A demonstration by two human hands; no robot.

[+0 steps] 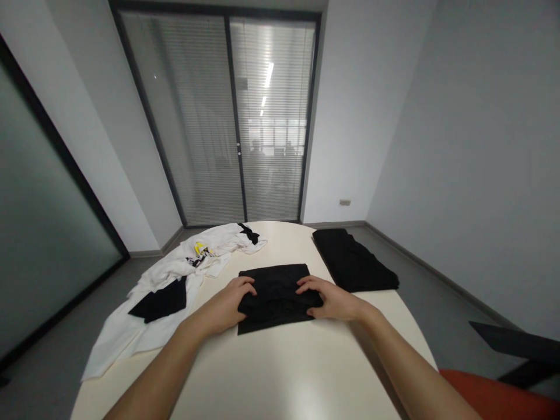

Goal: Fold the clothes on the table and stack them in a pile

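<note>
A black garment (275, 283) lies folded into a rectangle in the middle of the round cream table (280, 373). My left hand (230, 303) grips its near left edge, fingers curled over a raised fold of cloth. My right hand (329, 298) grips the near right edge the same way, fingers bent into the fabric. The near part of the garment is bunched up between the two hands.
A stack of folded black clothes (354, 259) sits at the table's right edge. A heap of white and black garments (175, 280) covers the left side and hangs over the rim. An orange chair seat (499, 396) is at lower right. Glass doors with blinds stand behind.
</note>
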